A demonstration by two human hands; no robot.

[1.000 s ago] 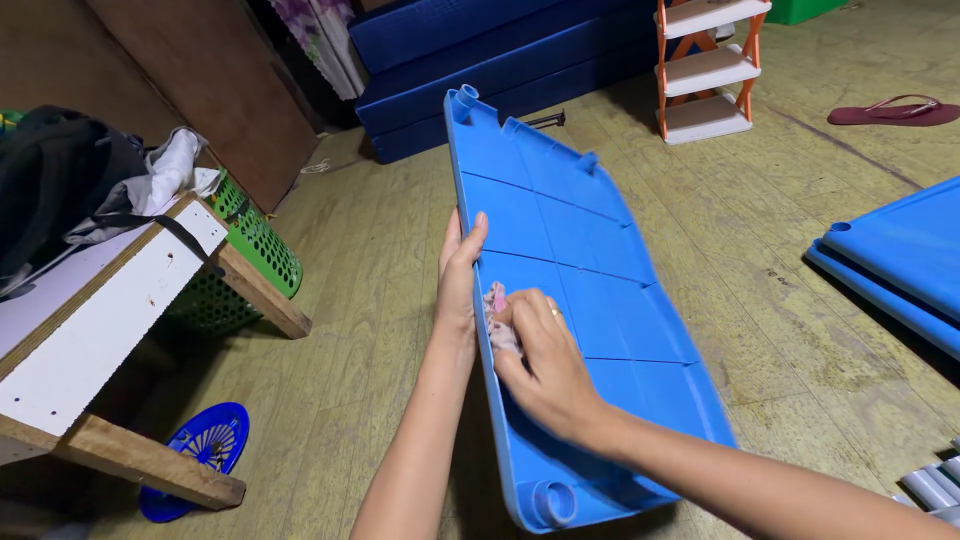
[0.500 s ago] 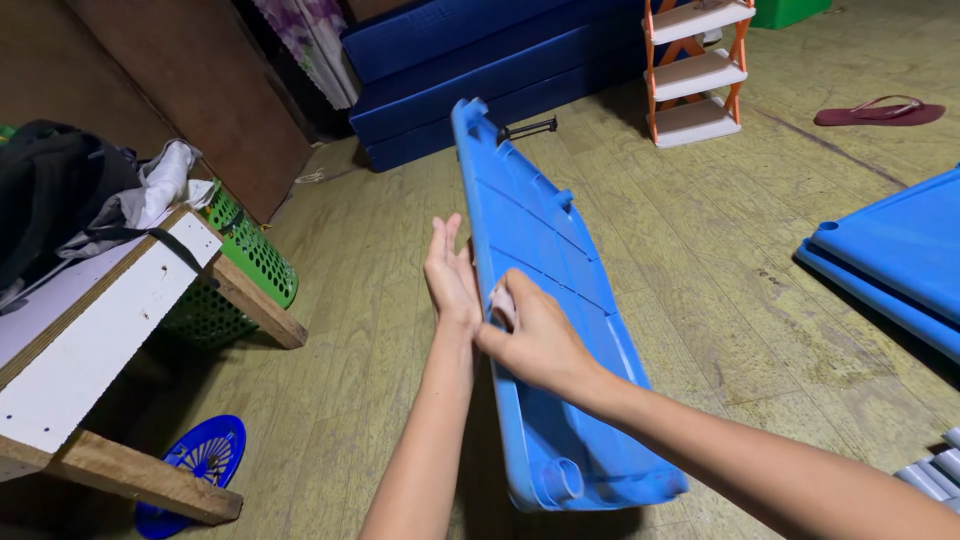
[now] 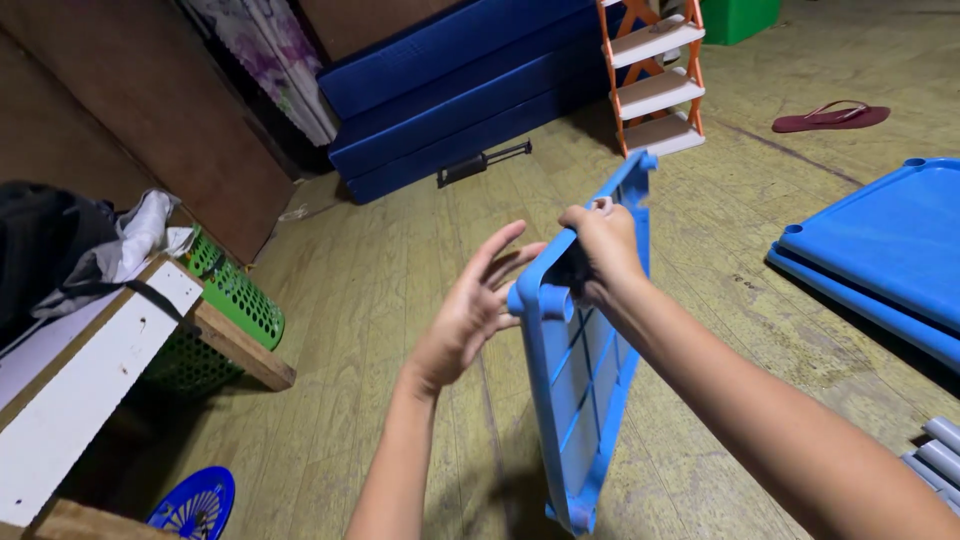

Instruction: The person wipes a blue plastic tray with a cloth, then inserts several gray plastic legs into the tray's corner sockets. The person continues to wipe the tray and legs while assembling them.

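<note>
We see blue plastic panel (image 3: 590, 370) upright on edge over floor (image 3: 400, 300); right hand (image 3: 603, 245) clamped on top rim; left hand (image 3: 468, 315) spread, fingertips near corner; we judge it stiff, light, smooth; grip rim

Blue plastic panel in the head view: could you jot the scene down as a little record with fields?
panel: blue plastic panel, stood on edge on the floor, ribbed underside showing
right hand: right hand grips the panel's upper edge
left hand: left hand open, fingers spread, beside the panel's left corner
floor: yellowish boards
left side: green basket under a wooden bench
right side: stacked blue panels
background: orange and white shelf rack, a red sandal
</note>
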